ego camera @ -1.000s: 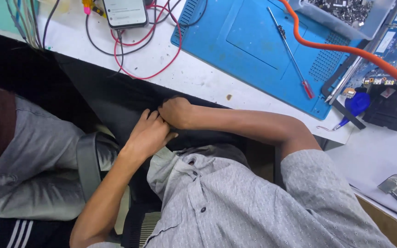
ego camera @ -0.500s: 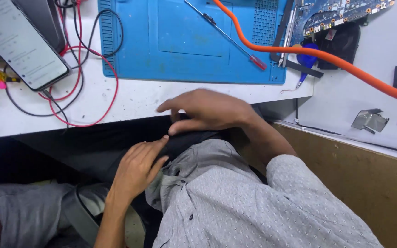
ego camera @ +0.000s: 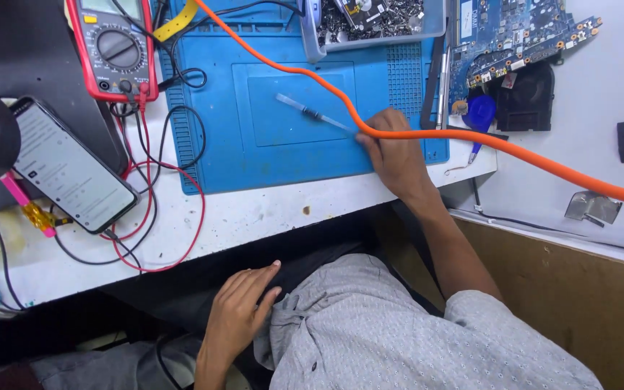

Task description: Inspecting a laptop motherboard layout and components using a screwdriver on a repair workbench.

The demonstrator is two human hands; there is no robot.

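Observation:
My right hand [ego camera: 391,152] reaches over the blue work mat [ego camera: 290,152] and its fingers close on the handle end of a slim screwdriver [ego camera: 312,114] that lies slanted on the mat. A thick orange hose [ego camera: 471,137] runs across the mat and passes over this hand. My left hand [ego camera: 236,318] rests below the table edge on my lap, fingers loosely apart, holding nothing, beside my grey shirt [ego camera: 399,332].
A red multimeter [ego camera: 110,47] with red and black leads [ego camera: 160,209] stands at the mat's left. A lit phone [ego camera: 74,166] lies on the white bench. A tray of small metal parts [ego camera: 370,18] and a blue circuit board [ego camera: 514,36] sit at the back.
My right hand has risen from my lap to the mat and taken the screwdriver. The left hand stays low. The view has tilted up toward the bench.

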